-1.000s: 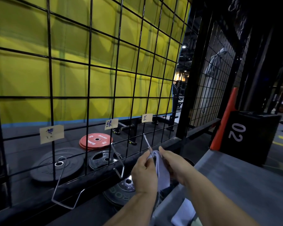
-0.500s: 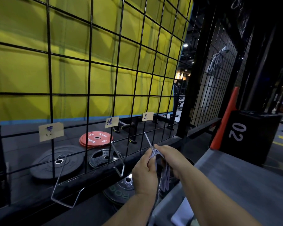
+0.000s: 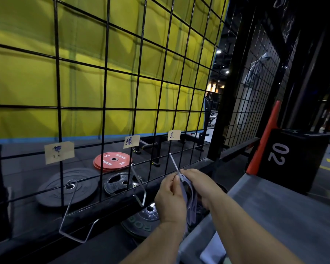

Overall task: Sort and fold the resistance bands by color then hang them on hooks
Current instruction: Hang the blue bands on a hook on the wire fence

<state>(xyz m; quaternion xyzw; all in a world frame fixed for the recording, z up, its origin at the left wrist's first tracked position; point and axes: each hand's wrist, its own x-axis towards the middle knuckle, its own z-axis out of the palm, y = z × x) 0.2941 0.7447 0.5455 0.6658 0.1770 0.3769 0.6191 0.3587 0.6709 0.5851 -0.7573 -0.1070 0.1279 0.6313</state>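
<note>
Head view. A second ago the resistance band (image 3: pixel 190 208) hung as a broad pale panel between my hands. Now it is gathered into a narrow bunch of pale lavender loops. Both hands have drawn in tighter around the tip of the right hook (image 3: pixel 174 164).

Three paper labels are stuck on the wire grid (image 3: pixel 107 107). The left label (image 3: pixel 59 152) carries a purple scrawl I cannot read. The middle label (image 3: pixel 131 141) reads 绿 and the right label (image 3: pixel 174 135) reads 兰. Behind the grid, the red plate (image 3: pixel 112 161) on the floor says ELEIKO and 25. A black plate (image 3: pixel 141 221) just left of my left wrist shows the letters ROG. The black box (image 3: pixel 291 159) to the right is marked 02, with an orange cone (image 3: pixel 265 138) leaning beside it.

My left hand (image 3: pixel 170 199) pinches the top of the band with curled fingers. My right hand (image 3: pixel 200 185) curls over the band from the other side. The band hangs down between my palms, over the near edge of the grey worktop (image 3: pixel 274 216). The right hook's prong slants down from under the 兰 label and meets the top of the band at my fingertips. I cannot tell whether a loop is over the prong. The middle hook (image 3: pixel 139 187) and left hook (image 3: pixel 72 216) hang bare, well to the left.
</note>
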